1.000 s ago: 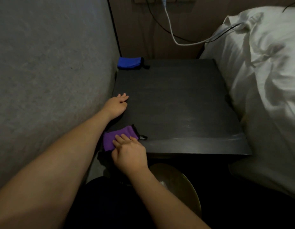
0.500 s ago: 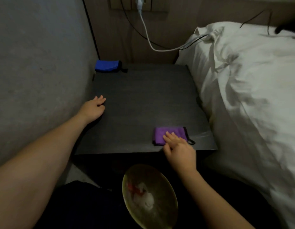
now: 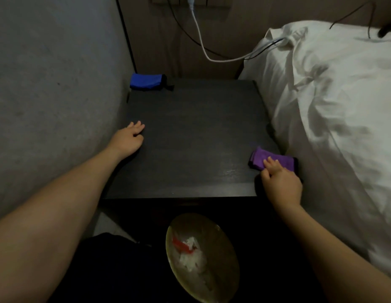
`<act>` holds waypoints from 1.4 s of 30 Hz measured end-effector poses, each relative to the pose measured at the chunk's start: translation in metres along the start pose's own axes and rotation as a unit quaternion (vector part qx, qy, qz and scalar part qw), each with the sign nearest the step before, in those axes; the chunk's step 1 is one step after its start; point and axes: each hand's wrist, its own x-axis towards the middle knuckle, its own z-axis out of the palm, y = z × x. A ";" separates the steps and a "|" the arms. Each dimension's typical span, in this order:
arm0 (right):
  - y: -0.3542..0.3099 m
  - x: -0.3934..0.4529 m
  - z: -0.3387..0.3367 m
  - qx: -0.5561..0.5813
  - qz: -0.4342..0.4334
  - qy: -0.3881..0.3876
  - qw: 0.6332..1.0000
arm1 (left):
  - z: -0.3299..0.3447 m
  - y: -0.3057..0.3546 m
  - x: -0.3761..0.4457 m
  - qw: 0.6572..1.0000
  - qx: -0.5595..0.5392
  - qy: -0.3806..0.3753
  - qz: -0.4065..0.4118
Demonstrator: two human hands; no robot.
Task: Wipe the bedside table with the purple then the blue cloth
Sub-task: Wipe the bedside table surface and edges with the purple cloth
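purple cloth (image 3: pixel 269 161) at bedside table (image 3: pixel 190 136) right edge, right hand (image 3: pixel 281 184) fingers flat pressing it; left hand (image 3: pixel 127 139) open, resting on table.

Purple cloth (image 3: pixel 269 160) with black trim, blue cloth (image 3: pixel 146 81) likewise black-edged, on matt black table (image 3: pixel 190 132). White bedding (image 3: pixel 334 101), grey wall (image 3: pixel 52 84), white cable (image 3: pixel 203 47), brassy bin (image 3: pixel 223 248) holding white and red scraps.

A bedroom: a bed (image 3: pixel 334 119) with rumpled white bedding touches the right edge of a dark bedside table (image 3: pixel 190 138). Charging cables (image 3: pixel 203 47) hang from a wall socket (image 3: pixel 190 1) behind the table's far edge, trailing onto the bed.
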 end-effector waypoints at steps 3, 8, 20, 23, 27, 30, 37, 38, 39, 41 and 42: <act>-0.002 -0.016 0.002 -0.003 0.022 0.014 1.000 | -0.001 0.000 0.000 1.000 -0.001 -0.002 -0.001; -0.018 -0.048 0.000 0.014 0.023 0.034 0.999 | 0.000 0.000 0.001 1.000 -0.003 0.002 0.000; -0.149 -0.087 0.030 0.053 -0.171 -0.041 0.983 | 0.006 -0.009 0.003 0.999 0.034 0.002 0.029; -0.188 -0.097 0.041 0.084 -0.221 -0.074 0.969 | 0.013 -0.012 -0.001 0.993 0.086 0.038 0.070; -0.225 -0.107 0.047 0.110 -0.283 -0.094 0.948 | 0.017 -0.015 -0.003 0.986 0.118 0.071 0.098; -0.243 -0.115 0.051 0.131 -0.309 -0.112 0.935 | 0.018 -0.017 -0.003 0.985 0.120 0.071 0.099; -0.232 -0.112 0.054 0.161 -0.330 -0.124 0.922 | 0.019 -0.016 -0.003 0.984 0.130 0.072 0.096; -0.226 -0.111 0.053 0.164 -0.326 -0.121 0.923 | 0.019 -0.016 -0.003 0.984 0.130 0.071 0.096; -0.219 -0.109 0.051 0.166 -0.320 -0.115 0.925 | 0.019 -0.016 -0.003 0.984 0.131 0.070 0.097; -0.200 -0.106 0.048 0.169 -0.309 -0.093 0.931 | 0.019 -0.015 -0.003 0.984 0.132 0.070 0.096; -0.188 -0.104 0.046 0.171 -0.300 -0.081 0.935 | 0.019 -0.015 -0.003 0.984 0.135 0.070 0.095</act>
